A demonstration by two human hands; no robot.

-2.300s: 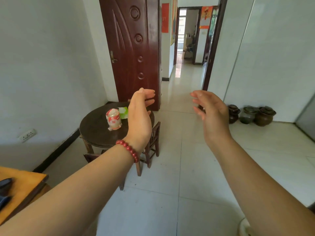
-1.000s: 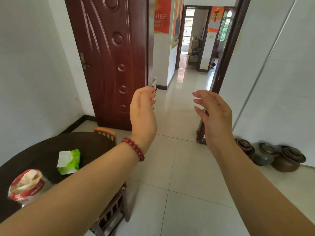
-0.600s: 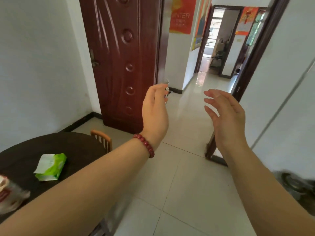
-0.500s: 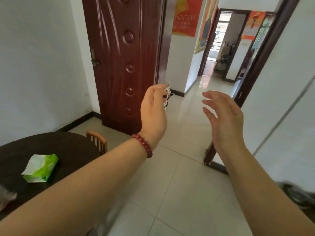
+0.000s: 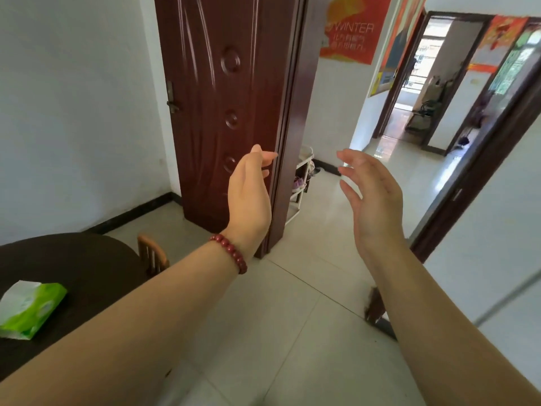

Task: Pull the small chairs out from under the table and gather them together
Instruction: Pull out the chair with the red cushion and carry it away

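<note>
A round dark table [image 5: 73,268] fills the lower left. Behind its far edge the curved light-wood back of a small chair [image 5: 152,253] sticks up, with the seat tucked under the table. My left hand [image 5: 248,197], with a red bead bracelet at the wrist, is raised in the air with fingers apart and holds nothing. My right hand [image 5: 371,194] is raised beside it, palm turned inward, fingers spread, empty. Both hands are well above and right of the chair, touching nothing.
A green tissue pack [image 5: 29,310] lies on the table. A dark red door [image 5: 231,106] stands open ahead, with a white shoe rack [image 5: 300,186] behind it. A tiled hallway [image 5: 366,183] runs ahead. A dark door frame [image 5: 474,183] stands at right.
I have walked forward and past the table, which now sits at the lower left. The snack bag and the jars have left the view. Both hands stay raised and empty.
</note>
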